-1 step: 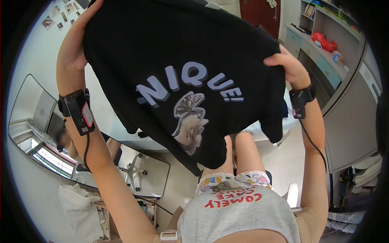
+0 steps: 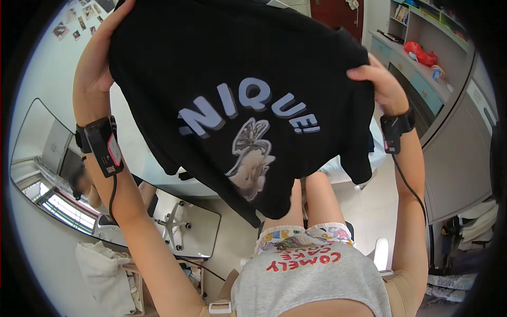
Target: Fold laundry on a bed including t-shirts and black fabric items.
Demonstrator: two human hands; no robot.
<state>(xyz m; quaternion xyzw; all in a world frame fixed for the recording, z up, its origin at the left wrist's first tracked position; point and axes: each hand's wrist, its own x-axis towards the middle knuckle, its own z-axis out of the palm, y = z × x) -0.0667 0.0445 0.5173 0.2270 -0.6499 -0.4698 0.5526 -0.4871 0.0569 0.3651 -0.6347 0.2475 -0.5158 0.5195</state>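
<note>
A black T-shirt (image 2: 174, 58) hangs spread out in the air before me, with pale lettering in an arc and a pale animal-like picture with a bow on its front. My left hand (image 2: 100, 55) grips its upper left edge; some of those fingers are hidden behind the cloth or cut off by the view's rim. On the far side of the shirt, my right hand (image 2: 384, 87) pinches the edge, thumb in front and the other fingers mostly behind. The lower part drapes in folds above my knees.
Behind the shirt is a light-coloured bed or table surface (image 2: 158, 171). A tall mirror (image 2: 45, 169) leans at the left, beside a white cloth on a wooden rack (image 2: 138, 288). To the right stand a desk with shelves, a red plastic bag (image 2: 421, 54) and a grey cabinet (image 2: 457, 153).
My right hand has shifted slightly to the right, drawing the shirt's right side along with it. The left hand has stayed nearly still, still gripping.
</note>
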